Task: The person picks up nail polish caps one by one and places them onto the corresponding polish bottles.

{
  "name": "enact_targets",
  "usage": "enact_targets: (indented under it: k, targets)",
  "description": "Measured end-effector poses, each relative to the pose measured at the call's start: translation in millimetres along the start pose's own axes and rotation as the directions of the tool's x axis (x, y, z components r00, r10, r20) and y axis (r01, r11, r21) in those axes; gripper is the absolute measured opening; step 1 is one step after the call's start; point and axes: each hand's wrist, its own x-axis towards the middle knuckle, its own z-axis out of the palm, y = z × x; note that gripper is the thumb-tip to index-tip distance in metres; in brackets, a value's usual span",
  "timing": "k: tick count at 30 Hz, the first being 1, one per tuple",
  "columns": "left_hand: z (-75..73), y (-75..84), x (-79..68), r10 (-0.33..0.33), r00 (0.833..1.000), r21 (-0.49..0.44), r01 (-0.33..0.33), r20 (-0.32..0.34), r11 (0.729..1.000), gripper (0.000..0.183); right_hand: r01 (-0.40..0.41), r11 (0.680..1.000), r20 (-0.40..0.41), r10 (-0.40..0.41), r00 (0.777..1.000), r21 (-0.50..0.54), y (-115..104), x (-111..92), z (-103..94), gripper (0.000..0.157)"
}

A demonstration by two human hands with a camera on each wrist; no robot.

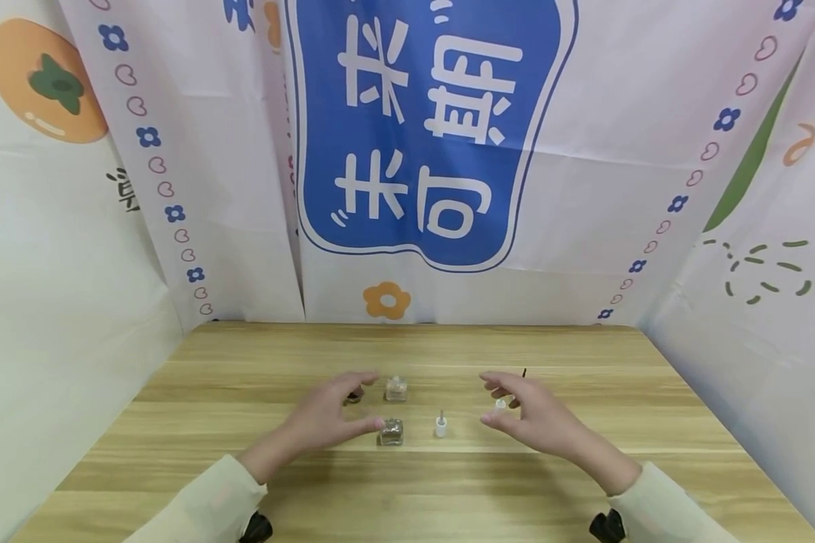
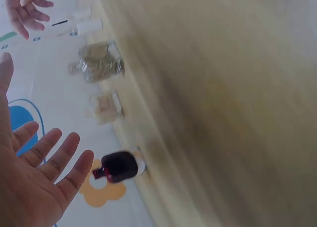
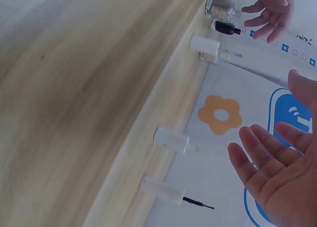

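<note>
Three uncapped nail polish bottles stand near my left hand (image 1: 319,415): a glittery one (image 1: 392,433) by the thumb, a pale one (image 1: 396,390) behind it, and a dark red one (image 2: 120,166) partly hidden by the fingers in the head view. That hand is spread and holds nothing. My right hand (image 1: 539,415) hovers with relaxed fingers, also without a grip on anything. Around it, white brush caps stand upright, bristles up: one cap (image 1: 441,427) between the hands, another cap (image 1: 500,405) by the fingers, and a dark-bristled cap (image 3: 162,190) mostly behind the hand.
The wooden table (image 1: 421,498) ends at a printed cloth (image 1: 584,226) hanging at the back. More cloth (image 1: 47,286) encloses both sides. A black band (image 1: 256,526) circles each wrist below the pale sleeves (image 1: 204,501).
</note>
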Motion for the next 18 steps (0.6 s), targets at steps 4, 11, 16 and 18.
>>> enact_targets:
  k: [4, 11, 16, 18]
  targets:
    - [9.7, -0.2, -1.5, -0.021, 0.999, -0.117, 0.024, 0.03, 0.993, 0.073, -0.018, 0.999, 0.014, 0.017, 1.0, 0.039, -1.0, 4.3, 11.0, 0.055]
    - [22.5, 1.7, -3.9, -0.078, 0.991, -0.283, 0.106, 0.108, 0.953, 0.07, -0.113, 0.985, 0.09, 0.101, 0.991, 0.132, -8.5, 10.7, 22.3, 0.053]
    - [28.0, 3.6, -3.7, -0.138, 0.982, -0.305, 0.171, 0.129, 0.937, 0.067, -0.15, 0.972, 0.128, 0.128, 0.983, 0.182, -10.7, 14.6, 28.3, 0.053]
    - [30.3, 3.6, -3.1, -0.159, 0.978, -0.326, 0.194, 0.132, 0.925, 0.066, -0.172, 0.966, 0.132, 0.149, 0.98, 0.191, -10.8, 16.2, 32.1, 0.052]
